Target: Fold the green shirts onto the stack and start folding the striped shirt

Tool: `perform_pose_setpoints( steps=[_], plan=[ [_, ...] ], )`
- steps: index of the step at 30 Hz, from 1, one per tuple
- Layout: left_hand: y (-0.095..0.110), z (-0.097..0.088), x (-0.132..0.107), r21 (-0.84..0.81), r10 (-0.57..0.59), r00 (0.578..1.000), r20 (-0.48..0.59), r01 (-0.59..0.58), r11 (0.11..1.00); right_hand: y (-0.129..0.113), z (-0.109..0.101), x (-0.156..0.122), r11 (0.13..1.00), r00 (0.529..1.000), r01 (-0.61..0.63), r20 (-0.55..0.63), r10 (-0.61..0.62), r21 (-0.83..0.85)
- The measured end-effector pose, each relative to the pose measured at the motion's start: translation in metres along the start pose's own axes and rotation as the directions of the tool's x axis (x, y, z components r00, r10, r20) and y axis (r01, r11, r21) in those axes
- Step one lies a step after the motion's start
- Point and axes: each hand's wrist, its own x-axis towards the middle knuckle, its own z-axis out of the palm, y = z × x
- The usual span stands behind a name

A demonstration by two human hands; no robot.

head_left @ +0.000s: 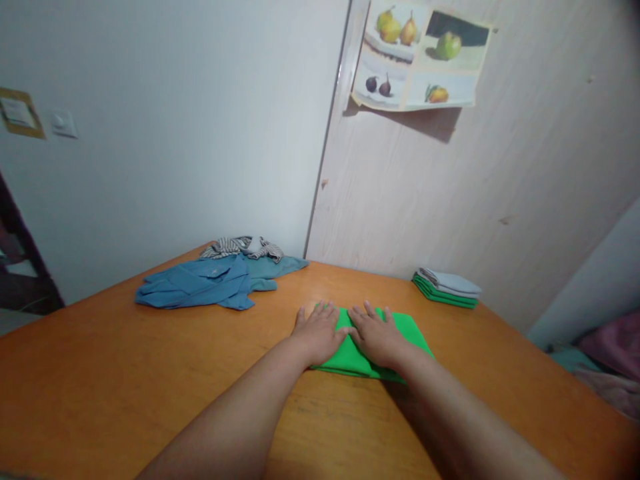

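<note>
A bright green folded cloth, perhaps a garment, lies flat on the orange-brown wooden table. My left hand rests palm down on its left part, fingers stretched out. On the middle of the same cloth lies my right hand, also flat with its fingers spread. The two thumbs almost meet between the hands. Parts of the cloth are hidden under both palms.
Crumpled blue clothes lie at the back left, with a striped cloth behind them. A folded stack of grey and green cloths sits at the back right. Walls bound the table's far side; a fruit poster hangs above.
</note>
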Motion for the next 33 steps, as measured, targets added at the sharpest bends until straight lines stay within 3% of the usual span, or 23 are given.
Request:
perform_pose_setpoints(
  steps=[6, 12, 18, 21, 25, 30, 33],
  plan=[
    [0.001, -0.002, -0.002, 0.011, 0.003, 1.0, -0.007, -0.003, 1.0, 0.012, -0.003, 0.004, 0.992, 1.0, 0.002, -0.004, -0.001, 0.126],
    [-0.001, -0.004, -0.002, 0.019, 0.037, 0.997, -0.062, -0.036, 0.999, 0.051, -0.009, -0.01, 0.933, 0.953, -0.055, -0.26, 0.155, 0.357],
    [-0.004, -0.003, 0.0, 0.012, 0.038, 0.998, -0.044, -0.038, 0.999, 0.078, 0.018, -0.033, 0.914, 0.926, -0.174, -0.254, 0.279, 0.367],
    [-0.003, -0.005, -0.003, 0.013, 0.043, 0.998, -0.041, -0.042, 0.999, 0.08, 0.032, -0.041, 0.929, 0.951, -0.203, -0.162, 0.262, 0.309],
    [0.001, -0.012, -0.01, 0.027, 0.054, 0.994, -0.099, -0.051, 0.998, 0.079, 0.032, -0.048, 0.949, 0.98, -0.131, -0.11, 0.168, 0.286],
    [0.01, -0.012, -0.017, 0.13, 0.068, 0.965, -0.254, -0.035, 0.991, 0.072, 0.018, -0.045, 0.943, 0.984, -0.062, -0.14, 0.113, 0.326],
    [0.016, -0.009, -0.018, 0.133, 0.157, 0.947, -0.28, -0.123, 0.983, 0.063, 0.015, -0.037, 0.942, 0.979, -0.038, -0.177, 0.102, 0.335]
  ],
)
